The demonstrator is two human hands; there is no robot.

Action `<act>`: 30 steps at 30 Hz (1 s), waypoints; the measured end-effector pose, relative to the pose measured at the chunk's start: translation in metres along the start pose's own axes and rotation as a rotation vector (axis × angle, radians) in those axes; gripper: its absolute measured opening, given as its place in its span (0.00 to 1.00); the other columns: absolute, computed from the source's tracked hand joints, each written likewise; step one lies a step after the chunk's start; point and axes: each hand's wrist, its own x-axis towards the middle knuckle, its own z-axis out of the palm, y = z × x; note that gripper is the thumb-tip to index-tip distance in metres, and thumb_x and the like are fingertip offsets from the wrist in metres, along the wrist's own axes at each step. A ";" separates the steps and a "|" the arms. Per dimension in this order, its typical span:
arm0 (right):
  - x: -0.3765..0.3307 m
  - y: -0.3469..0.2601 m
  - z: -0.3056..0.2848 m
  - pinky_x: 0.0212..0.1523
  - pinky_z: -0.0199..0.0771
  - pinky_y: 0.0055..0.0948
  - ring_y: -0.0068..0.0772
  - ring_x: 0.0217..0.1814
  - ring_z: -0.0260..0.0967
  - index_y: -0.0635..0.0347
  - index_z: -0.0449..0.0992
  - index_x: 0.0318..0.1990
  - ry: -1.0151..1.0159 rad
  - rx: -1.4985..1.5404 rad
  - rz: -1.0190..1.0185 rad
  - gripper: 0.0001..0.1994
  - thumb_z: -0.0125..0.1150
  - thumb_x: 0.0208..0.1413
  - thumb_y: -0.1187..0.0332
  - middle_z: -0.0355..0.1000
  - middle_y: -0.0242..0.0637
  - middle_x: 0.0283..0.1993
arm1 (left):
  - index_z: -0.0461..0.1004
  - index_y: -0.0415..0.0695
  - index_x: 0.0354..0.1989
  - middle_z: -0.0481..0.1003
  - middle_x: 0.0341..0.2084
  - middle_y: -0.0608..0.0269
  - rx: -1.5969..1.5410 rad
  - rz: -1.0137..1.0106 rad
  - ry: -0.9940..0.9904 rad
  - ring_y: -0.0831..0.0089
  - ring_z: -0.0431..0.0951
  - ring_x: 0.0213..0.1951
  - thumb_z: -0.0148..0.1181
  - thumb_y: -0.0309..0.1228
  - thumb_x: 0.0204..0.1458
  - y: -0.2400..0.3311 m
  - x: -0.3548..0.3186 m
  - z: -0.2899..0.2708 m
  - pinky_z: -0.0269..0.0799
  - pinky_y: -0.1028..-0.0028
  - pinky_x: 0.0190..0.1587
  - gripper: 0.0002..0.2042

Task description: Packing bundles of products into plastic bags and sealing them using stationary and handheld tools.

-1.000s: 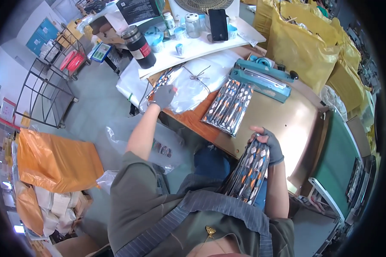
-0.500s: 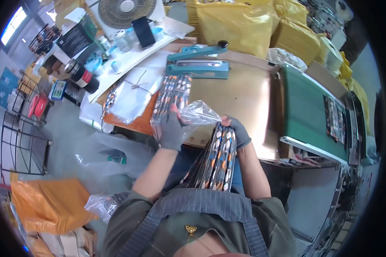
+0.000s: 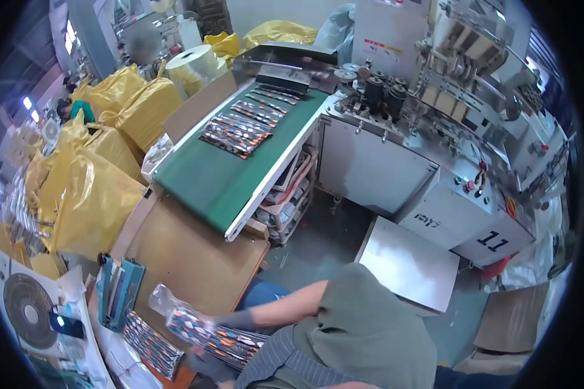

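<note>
My right hand (image 3: 232, 320), in a grey glove, grips a bundle of orange-and-black patterned packets (image 3: 222, 341) at the lower left. One end of the bundle sits inside a clear plastic bag (image 3: 166, 303). My left hand (image 3: 200, 364), also gloved, holds the bundle from underneath and is partly hidden by it. Both hands are above the near edge of a brown worktable (image 3: 188, 259). A second bundle of the same packets (image 3: 150, 342) lies flat on the table beside them.
A teal heat sealer (image 3: 120, 292) stands left of the bag. A green conveyor belt (image 3: 214, 181) carries more packets (image 3: 237, 129) out of a grey packing machine (image 3: 434, 129). Yellow sacks (image 3: 91, 194), a fan (image 3: 26, 311), a phone (image 3: 65, 324) and another person (image 3: 75, 110) are at left.
The view has swung right, from the worktable to the conveyor and machine. The bundle has gone partway into the clear bag, and both hands now hold it low at the left.
</note>
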 end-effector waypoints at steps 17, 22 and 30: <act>0.040 -0.151 0.110 0.37 0.72 0.41 0.49 0.34 0.73 0.58 0.75 0.33 0.231 -2.075 -0.056 0.10 0.57 0.44 0.63 0.74 0.48 0.33 | 0.75 0.37 0.28 0.76 0.22 0.51 0.727 0.004 -0.422 0.62 0.73 0.24 0.52 0.37 0.52 0.107 0.162 -0.079 0.67 0.64 0.30 0.14; 0.051 -0.188 0.073 0.38 0.70 0.40 0.49 0.36 0.70 0.56 0.73 0.31 0.636 -1.865 -0.500 0.07 0.57 0.42 0.68 0.72 0.47 0.29 | 0.75 0.39 0.29 0.74 0.23 0.48 0.922 0.661 0.148 0.53 0.75 0.29 0.50 0.34 0.48 0.122 0.203 -0.035 0.68 0.61 0.31 0.11; 0.060 -0.189 0.032 0.31 0.68 0.28 0.30 0.27 0.68 0.63 0.70 0.31 0.317 -1.554 -0.520 0.07 0.53 0.44 0.71 0.68 0.37 0.21 | 0.73 0.34 0.43 0.75 0.23 0.60 0.597 -0.004 -0.326 0.80 0.74 0.18 0.48 0.29 0.53 0.134 0.194 -0.061 0.67 0.79 0.18 0.14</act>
